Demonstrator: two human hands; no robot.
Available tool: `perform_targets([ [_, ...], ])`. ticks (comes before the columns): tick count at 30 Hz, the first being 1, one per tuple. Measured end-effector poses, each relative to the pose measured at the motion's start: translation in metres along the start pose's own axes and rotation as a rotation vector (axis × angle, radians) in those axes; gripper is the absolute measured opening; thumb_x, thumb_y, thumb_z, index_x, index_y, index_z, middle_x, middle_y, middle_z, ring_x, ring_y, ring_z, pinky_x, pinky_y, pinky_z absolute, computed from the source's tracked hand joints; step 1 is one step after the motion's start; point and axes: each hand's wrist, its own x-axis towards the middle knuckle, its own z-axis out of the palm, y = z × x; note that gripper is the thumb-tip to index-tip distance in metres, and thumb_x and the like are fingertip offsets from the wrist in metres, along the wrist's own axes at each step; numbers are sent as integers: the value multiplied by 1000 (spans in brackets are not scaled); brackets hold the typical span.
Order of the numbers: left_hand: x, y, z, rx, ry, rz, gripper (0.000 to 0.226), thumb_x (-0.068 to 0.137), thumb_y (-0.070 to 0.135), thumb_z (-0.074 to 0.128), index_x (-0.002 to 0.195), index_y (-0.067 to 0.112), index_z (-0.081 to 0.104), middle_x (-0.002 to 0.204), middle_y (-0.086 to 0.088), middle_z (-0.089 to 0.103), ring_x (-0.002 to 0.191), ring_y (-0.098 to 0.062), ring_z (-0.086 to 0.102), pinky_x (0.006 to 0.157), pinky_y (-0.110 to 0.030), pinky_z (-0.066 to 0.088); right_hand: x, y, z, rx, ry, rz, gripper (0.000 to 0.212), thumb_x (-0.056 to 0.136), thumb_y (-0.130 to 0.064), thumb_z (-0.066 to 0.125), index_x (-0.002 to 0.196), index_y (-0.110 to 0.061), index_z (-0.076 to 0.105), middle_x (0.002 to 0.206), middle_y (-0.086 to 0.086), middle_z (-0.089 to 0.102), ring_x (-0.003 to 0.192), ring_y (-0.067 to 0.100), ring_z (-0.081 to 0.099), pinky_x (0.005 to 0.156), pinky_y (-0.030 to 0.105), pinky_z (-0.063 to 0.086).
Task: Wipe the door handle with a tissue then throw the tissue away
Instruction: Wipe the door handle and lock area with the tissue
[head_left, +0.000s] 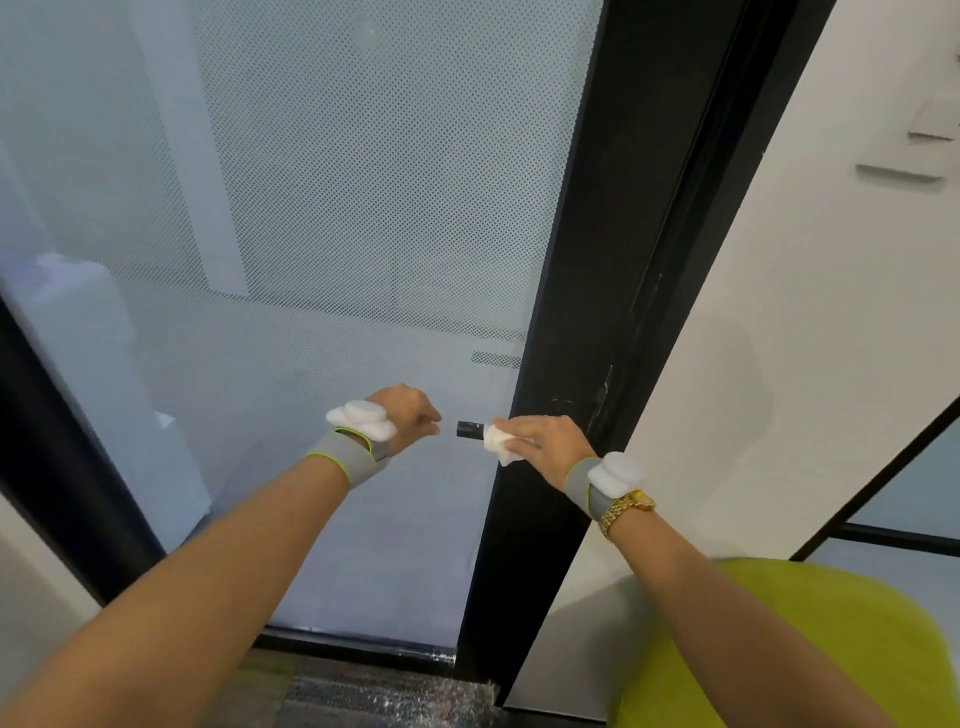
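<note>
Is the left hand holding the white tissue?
No, the right hand holds the white crumpled tissue on the black door handle.

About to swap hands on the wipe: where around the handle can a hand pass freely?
Free: the small gap between the left hand and the handle tip, and in front of the glass above and below the handle. Crowded: the handle's right part, wrapped by the tissue under the right hand, beside the black frame.
</note>
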Motion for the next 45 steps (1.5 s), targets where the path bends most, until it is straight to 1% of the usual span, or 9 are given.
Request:
perform_targets([
  [5, -22, -21, 8, -63, 249, -31, 28, 93, 27, 45, 108, 18, 67, 107, -8, 66, 101, -30, 60, 79, -34, 46, 29, -47, 28, 6, -49, -70, 28, 89, -16, 55, 116, -18, 63, 123, 4, 64, 117, 23, 56, 100, 25, 37],
  [10, -26, -20, 10, -111, 255, -44, 27, 91, 26, 48, 109, 20, 67, 109, -7, 67, 103, -29, 60, 84, -34, 48, 33, -54, 30, -88, -102, -155, 28, 92, -17, 51, 118, -18, 62, 125, 7, 62, 116, 27, 55, 99, 35, 40],
  [18, -11, 10, 14, -188, 189, -26, 28, 92, 27, 50, 107, 13, 69, 108, -12, 66, 100, -29, 60, 82, -32, 44, 8, -31, 9, 145, 93, -141, 23, 88, -4, 57, 108, -2, 66, 121, 15, 63, 114, 24, 59, 95, 7, 33],
  [25, 2, 33, 12, -207, 126, 51, 27, 92, 30, 50, 104, 17, 70, 107, -7, 67, 99, -27, 60, 85, -36, 48, -29, 19, -24, -153, 57, -73, 30, 91, -8, 51, 120, -11, 59, 132, 10, 55, 123, 23, 51, 96, 0, 15],
  [30, 16, 51, 4, -117, -14, 73, 30, 86, 34, 59, 111, 21, 68, 112, -2, 69, 102, -23, 61, 88, -33, 49, -48, 27, -13, -269, 279, -40, 31, 85, 4, 54, 115, -3, 62, 118, 22, 62, 109, 38, 57, 95, 31, 45],
  [35, 29, 55, -6, -106, -87, 6, 31, 79, 37, 67, 106, 22, 71, 111, -1, 70, 102, -23, 62, 80, -25, 45, -50, 20, 17, 217, 562, 415, 26, 89, 0, 49, 110, -1, 65, 109, 16, 66, 101, 30, 58, 87, 18, 38],
  [39, 35, 57, -8, -141, -114, -26, 29, 74, 35, 73, 99, 21, 73, 104, -2, 72, 97, -23, 65, 73, -22, 43, -27, 17, 7, 1235, 495, 739, 13, 86, -4, 57, 92, -5, 69, 83, 1, 62, 86, 17, 59, 80, 21, 48],
  [42, 37, 60, -11, -126, -123, -39, 29, 72, 33, 75, 97, 19, 73, 102, -4, 72, 95, -25, 65, 74, -25, 45, -6, 20, -2, 1590, 501, 822, 29, 88, 0, 55, 116, 8, 54, 113, 18, 61, 105, 27, 60, 92, 33, 52],
  [45, 38, 63, -12, -111, -138, -44, 29, 72, 33, 75, 97, 18, 73, 102, -5, 72, 95, -25, 65, 72, -25, 44, 0, 18, -2, 1663, 487, 868, 29, 88, -1, 55, 115, 9, 53, 130, 25, 51, 119, 35, 52, 105, 44, 41],
])
